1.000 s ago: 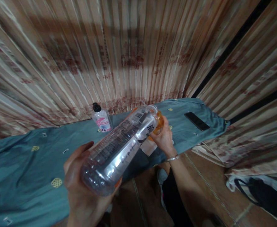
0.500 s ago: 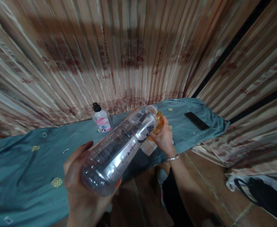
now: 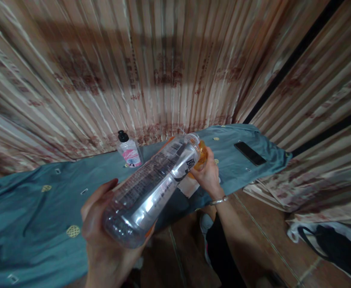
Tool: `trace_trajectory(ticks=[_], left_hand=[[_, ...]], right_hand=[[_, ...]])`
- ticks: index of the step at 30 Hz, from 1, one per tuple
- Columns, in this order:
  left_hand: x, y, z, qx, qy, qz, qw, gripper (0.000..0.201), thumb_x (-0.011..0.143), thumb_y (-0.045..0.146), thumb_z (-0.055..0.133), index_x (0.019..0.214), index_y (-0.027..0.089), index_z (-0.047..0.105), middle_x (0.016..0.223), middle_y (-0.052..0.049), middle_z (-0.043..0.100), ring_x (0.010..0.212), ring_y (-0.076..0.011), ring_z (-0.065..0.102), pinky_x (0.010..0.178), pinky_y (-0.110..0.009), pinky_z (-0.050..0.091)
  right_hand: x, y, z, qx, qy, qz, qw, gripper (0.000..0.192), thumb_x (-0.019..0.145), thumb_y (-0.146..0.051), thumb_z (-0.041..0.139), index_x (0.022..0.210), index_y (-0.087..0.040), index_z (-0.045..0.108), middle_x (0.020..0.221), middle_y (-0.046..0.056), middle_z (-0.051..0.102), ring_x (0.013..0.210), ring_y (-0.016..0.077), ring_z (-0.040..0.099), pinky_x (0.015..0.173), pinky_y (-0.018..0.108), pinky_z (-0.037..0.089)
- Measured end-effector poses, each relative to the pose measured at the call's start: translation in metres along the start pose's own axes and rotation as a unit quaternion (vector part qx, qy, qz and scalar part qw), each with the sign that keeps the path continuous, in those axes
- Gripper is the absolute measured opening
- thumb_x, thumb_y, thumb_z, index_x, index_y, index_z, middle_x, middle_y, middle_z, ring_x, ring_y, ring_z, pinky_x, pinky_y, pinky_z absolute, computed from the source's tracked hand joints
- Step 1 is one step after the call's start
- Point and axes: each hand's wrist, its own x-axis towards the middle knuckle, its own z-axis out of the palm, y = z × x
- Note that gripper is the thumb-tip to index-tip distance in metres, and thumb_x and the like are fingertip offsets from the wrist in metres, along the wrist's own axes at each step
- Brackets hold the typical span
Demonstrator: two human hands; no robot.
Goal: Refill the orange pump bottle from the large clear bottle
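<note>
My left hand [image 3: 106,236] is wrapped round the lower end of a large clear plastic bottle [image 3: 145,192], which lies tilted with its open mouth toward the upper right. Beside that mouth, my right hand [image 3: 210,174], with a bracelet at the wrist, closes on a translucent amber container [image 3: 203,154]. The bottle partly covers the container, so its full shape is hidden. I cannot tell whether liquid passes between them. A small clear bottle [image 3: 131,154] with a black cap and pink label stands behind the large bottle.
A teal cloth [image 3: 43,208] covers the long narrow table. A black phone [image 3: 250,153] lies at its right, and a pale flat piece [image 3: 189,187] lies below the hands. Striped curtains [image 3: 163,60] hang behind. A dark bag [image 3: 340,248] rests on the tiled floor at lower right.
</note>
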Motion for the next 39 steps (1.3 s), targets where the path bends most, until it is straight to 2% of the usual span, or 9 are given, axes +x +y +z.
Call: trace_trajectory(ticks=[5,10,16,20,23,26,30,34,39], left_hand=[[0.010,0.007,0.001,0.030,0.012,0.114,0.993,0.094,0.061,0.043,0.093,0.148,0.032,0.060,0.131,-0.009,0.071,0.102,-0.0297,0.074,0.075,-0.045,0.067],[0.015,0.008,-0.006,0.044,-0.049,0.130,0.989,0.120,0.060,0.033,0.095,0.167,0.043,0.040,0.134,-0.007,0.068,0.104,-0.0286,0.072,0.072,-0.043,0.070],[0.013,0.008,-0.010,0.064,-0.055,0.119,0.989,0.113,0.071,0.033,0.090,0.168,0.050,0.035,0.140,-0.006,0.067,0.112,-0.0315,0.074,0.076,-0.049,0.074],[0.010,0.007,-0.012,0.080,-0.051,0.109,0.989,0.112,0.069,0.038,0.093,0.166,0.048,0.038,0.146,-0.007,0.066,0.127,-0.0398,0.069,0.084,-0.058,0.072],[0.011,0.008,-0.010,0.060,-0.058,0.112,0.990,0.112,0.069,0.034,0.092,0.166,0.048,0.039,0.151,-0.008,0.063,0.118,-0.0364,0.074,0.080,-0.055,0.074],[0.013,0.010,-0.009,0.047,-0.056,0.106,0.992,0.106,0.070,0.031,0.092,0.163,0.046,0.043,0.141,-0.008,0.067,0.104,-0.0317,0.078,0.074,-0.049,0.074],[0.012,0.009,-0.010,0.070,-0.046,0.083,0.993,0.086,0.070,0.036,0.090,0.147,0.044,0.054,0.135,-0.008,0.069,0.114,-0.0352,0.076,0.083,-0.055,0.073],[0.011,0.006,-0.011,0.083,-0.039,0.090,0.992,0.072,0.071,0.040,0.087,0.137,0.039,0.058,0.130,-0.007,0.071,0.111,-0.0354,0.076,0.082,-0.056,0.072],[0.013,0.007,-0.009,0.065,-0.031,0.098,0.993,0.079,0.066,0.041,0.091,0.138,0.036,0.058,0.126,-0.010,0.070,0.108,-0.0364,0.075,0.073,-0.053,0.072]], right_hand=[[0.000,-0.001,-0.001,0.004,-0.003,-0.005,1.000,0.095,0.076,-0.049,0.086,0.155,-0.016,0.045,0.146,0.022,0.071,0.134,0.0386,0.072,0.112,0.056,0.059],[0.000,-0.002,-0.001,0.001,-0.003,-0.015,1.000,0.091,0.079,-0.052,0.084,0.154,-0.016,0.046,0.146,0.022,0.071,0.133,0.0372,0.072,0.110,0.054,0.060],[0.000,-0.003,-0.004,0.003,-0.010,-0.010,1.000,0.092,0.078,-0.051,0.083,0.155,-0.017,0.044,0.144,0.020,0.072,0.132,0.0371,0.072,0.110,0.055,0.060],[0.000,-0.002,-0.003,0.006,-0.011,-0.010,1.000,0.094,0.078,-0.052,0.083,0.155,-0.016,0.043,0.145,0.021,0.071,0.133,0.0379,0.072,0.110,0.055,0.060],[0.000,-0.002,-0.003,0.004,-0.009,-0.010,1.000,0.092,0.079,-0.052,0.083,0.155,-0.017,0.044,0.146,0.021,0.071,0.133,0.0378,0.072,0.110,0.055,0.060],[0.000,-0.002,-0.003,0.002,-0.009,-0.006,1.000,0.094,0.078,-0.053,0.084,0.156,-0.018,0.043,0.146,0.021,0.071,0.134,0.0381,0.071,0.110,0.055,0.060],[0.000,-0.002,-0.004,0.003,-0.015,-0.010,1.000,0.092,0.080,-0.055,0.083,0.155,-0.018,0.044,0.146,0.020,0.070,0.134,0.0374,0.071,0.110,0.055,0.059],[0.000,-0.002,-0.005,0.007,-0.015,-0.009,1.000,0.093,0.079,-0.052,0.083,0.156,-0.017,0.043,0.146,0.020,0.070,0.134,0.0374,0.070,0.111,0.054,0.059],[0.000,-0.003,-0.005,0.010,-0.016,-0.004,1.000,0.091,0.078,-0.049,0.083,0.154,-0.017,0.044,0.143,0.020,0.071,0.133,0.0376,0.071,0.111,0.055,0.059]])
